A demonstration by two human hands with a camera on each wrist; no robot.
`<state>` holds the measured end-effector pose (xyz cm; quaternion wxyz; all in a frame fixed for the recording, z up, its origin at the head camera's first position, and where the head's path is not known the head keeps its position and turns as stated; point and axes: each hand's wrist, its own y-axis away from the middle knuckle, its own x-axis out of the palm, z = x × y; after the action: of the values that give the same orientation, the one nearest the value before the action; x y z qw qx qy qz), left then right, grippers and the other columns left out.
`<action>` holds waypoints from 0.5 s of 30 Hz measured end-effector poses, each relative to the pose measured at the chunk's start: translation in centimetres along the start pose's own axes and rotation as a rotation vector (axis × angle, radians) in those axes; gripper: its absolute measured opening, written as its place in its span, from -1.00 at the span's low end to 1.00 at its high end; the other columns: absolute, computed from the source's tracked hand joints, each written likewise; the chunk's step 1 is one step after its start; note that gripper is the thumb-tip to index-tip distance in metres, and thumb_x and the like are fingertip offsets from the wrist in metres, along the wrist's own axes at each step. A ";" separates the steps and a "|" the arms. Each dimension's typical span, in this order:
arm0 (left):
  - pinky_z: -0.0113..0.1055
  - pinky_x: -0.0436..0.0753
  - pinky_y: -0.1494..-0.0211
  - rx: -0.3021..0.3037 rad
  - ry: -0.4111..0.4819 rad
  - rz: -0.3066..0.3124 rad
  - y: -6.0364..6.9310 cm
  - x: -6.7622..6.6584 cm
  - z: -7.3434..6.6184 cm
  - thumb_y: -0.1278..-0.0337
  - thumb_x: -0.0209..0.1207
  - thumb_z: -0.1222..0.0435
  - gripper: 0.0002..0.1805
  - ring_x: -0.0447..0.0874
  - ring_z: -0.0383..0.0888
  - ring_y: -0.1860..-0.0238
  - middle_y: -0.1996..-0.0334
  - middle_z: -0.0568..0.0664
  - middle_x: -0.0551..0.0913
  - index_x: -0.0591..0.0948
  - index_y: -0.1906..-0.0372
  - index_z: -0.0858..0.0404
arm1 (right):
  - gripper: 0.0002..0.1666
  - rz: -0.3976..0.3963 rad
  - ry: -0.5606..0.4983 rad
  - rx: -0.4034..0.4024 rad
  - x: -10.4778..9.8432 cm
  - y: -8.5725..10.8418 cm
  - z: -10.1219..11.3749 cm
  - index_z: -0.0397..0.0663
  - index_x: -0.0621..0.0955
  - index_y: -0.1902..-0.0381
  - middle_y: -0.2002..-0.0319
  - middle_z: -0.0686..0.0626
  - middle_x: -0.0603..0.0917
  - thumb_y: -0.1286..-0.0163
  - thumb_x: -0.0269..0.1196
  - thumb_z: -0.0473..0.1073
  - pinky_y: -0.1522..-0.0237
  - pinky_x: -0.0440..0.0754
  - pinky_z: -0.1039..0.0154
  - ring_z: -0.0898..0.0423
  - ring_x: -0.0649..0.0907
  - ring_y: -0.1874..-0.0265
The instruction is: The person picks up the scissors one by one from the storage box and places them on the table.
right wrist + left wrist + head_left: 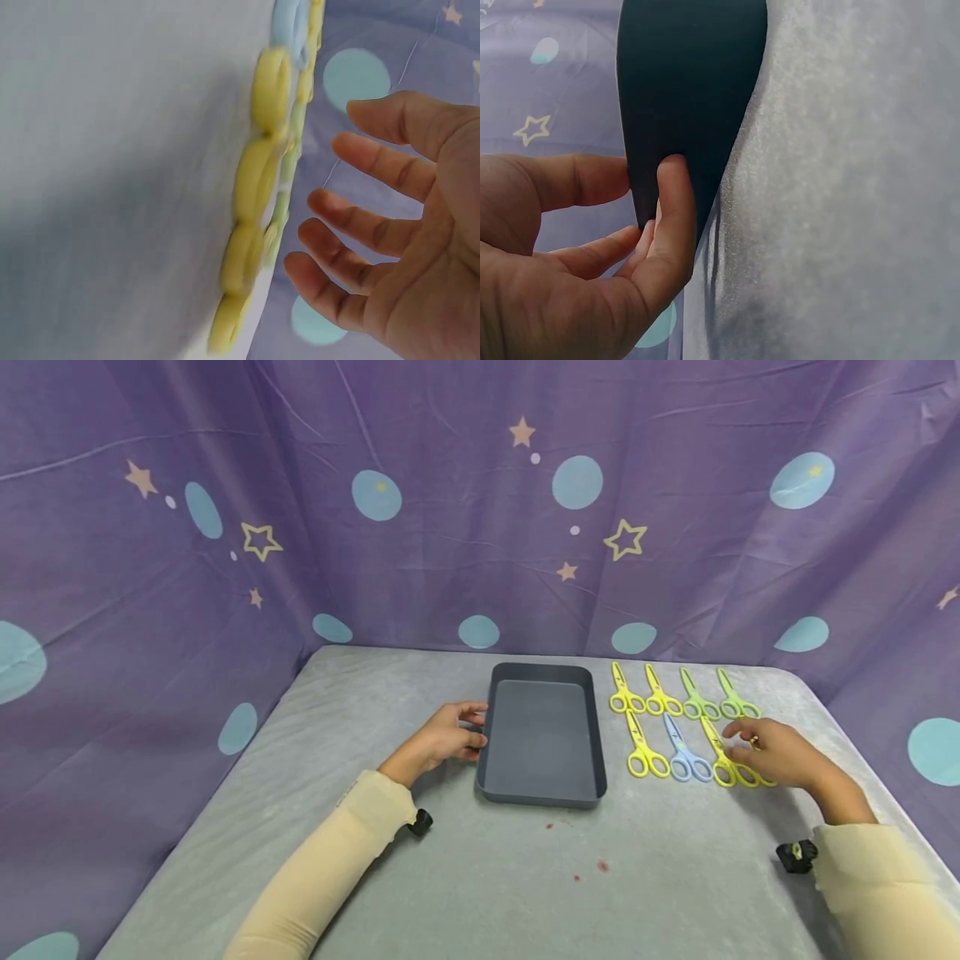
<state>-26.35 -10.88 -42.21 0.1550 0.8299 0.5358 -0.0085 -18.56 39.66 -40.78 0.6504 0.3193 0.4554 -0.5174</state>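
Note:
The fingertips of my left hand [450, 737] touch the left side of a dark grey rectangular tray [542, 795]. In the left wrist view, loosely bent fingers rest against the tray's outer wall [690, 75] and rim. My right hand [780, 752] hovers over the right end of the front row of scissors, its fingers spread and relaxed, holding nothing. Nearest it are yellow scissors [720, 760]; another yellow pair beside them is partly hidden under the hand. The right wrist view shows yellow handles [255, 180] on the table, apart from the fingertips.
Light blue scissors [682, 756] and yellow scissors [641, 756] lie farther left in the front row. Behind them is a row of yellow scissors [660, 697] and green scissors [697, 702]. A grey cloth covers the table [450, 877]; a purple patterned curtain [450, 585] stands around it.

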 end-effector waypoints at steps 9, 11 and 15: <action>-0.15 0.80 0.22 0.049 -0.171 -0.062 0.1 0.2 -0.2 -0.19 0.27 0.56 -0.25 0.70 -0.04 0.29 -0.26 0.23 0.47 0.37 -0.51 0.28 | -0.64 -0.019 -0.100 -0.054 0.8 -2.3 3.8 -0.33 0.65 -0.06 0.03 -0.34 0.68 -0.42 0.33 -0.19 -0.02 0.62 -0.27 -0.31 0.63 0.01; -0.16 0.79 0.26 0.069 -0.262 -0.078 0.2 0.3 -0.4 -0.20 0.29 0.51 -0.25 0.70 -0.02 0.31 -0.26 0.19 0.49 0.39 -0.51 0.26 | -0.64 -0.016 -0.130 -0.064 0.9 -2.6 4.8 -0.32 0.64 -0.08 -0.02 -0.33 0.68 -0.43 0.32 -0.19 -0.06 0.62 -0.27 -0.31 0.62 -0.04; -0.23 0.73 0.22 0.170 -0.469 -0.101 0.2 0.3 -0.4 -0.27 0.29 0.38 -0.31 0.71 -0.02 0.17 -0.26 0.19 0.53 0.40 -0.49 0.28 | -0.64 -0.016 -0.159 -0.098 1.1 -3.4 6.8 -0.30 0.64 -0.11 -0.09 -0.32 0.66 -0.46 0.30 -0.18 -0.11 0.61 -0.26 -0.32 0.60 -0.09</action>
<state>-26.13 -10.61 -41.87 0.2041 0.7876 0.5233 -0.2533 -19.96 32.32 -39.03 0.6952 0.2414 0.4298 -0.5233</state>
